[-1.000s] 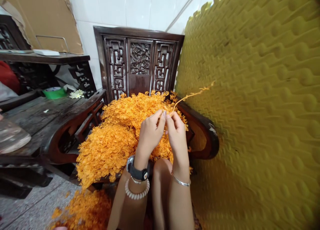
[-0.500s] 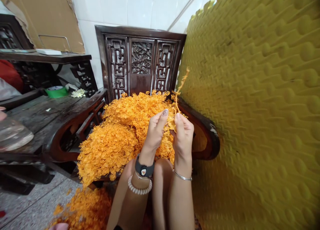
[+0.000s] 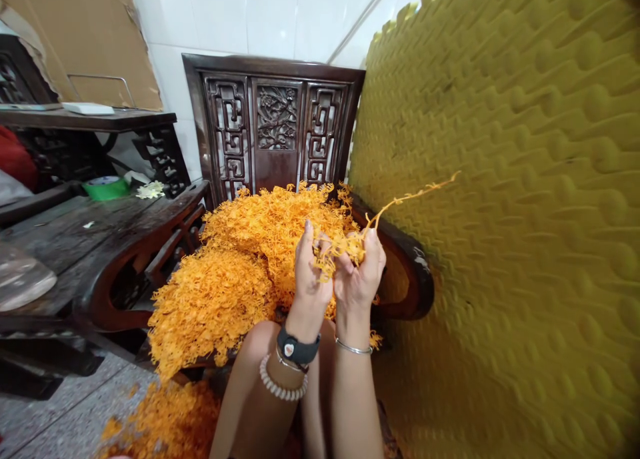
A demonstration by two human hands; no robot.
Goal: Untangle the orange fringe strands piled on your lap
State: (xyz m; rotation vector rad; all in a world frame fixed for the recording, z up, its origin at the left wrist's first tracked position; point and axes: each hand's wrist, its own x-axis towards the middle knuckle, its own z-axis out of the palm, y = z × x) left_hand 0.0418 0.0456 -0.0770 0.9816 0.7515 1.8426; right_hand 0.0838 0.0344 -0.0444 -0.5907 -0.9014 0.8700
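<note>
Both my hands are raised over a big heap of orange frilly sprigs (image 3: pixel 235 272) piled on a carved dark wooden chair (image 3: pixel 275 122). My left hand (image 3: pixel 307 272), with a black watch and a bead bracelet at the wrist, pinches one orange sprig (image 3: pixel 350 242). My right hand (image 3: pixel 360 276), with a thin metal bangle, grips the same sprig. The sprig's long thin stem (image 3: pixel 415 196) sticks out to the right in front of the yellow foam. My bare knees show just below the hands.
A large sheet of yellow egg-crate foam (image 3: pixel 510 232) stands close on the right. Left of the chair is a dark wooden table (image 3: pixel 75 236) with a green tape roll (image 3: pixel 106 187). More orange sprigs (image 3: pixel 165 419) lie on the speckled floor. Cardboard (image 3: pixel 85 39) leans against the white tiled wall.
The sprig's stem swung from pointing right to upright and back out to the right. My hands turned palm-up and drew closer, now holding a bunched part of the sprig.
</note>
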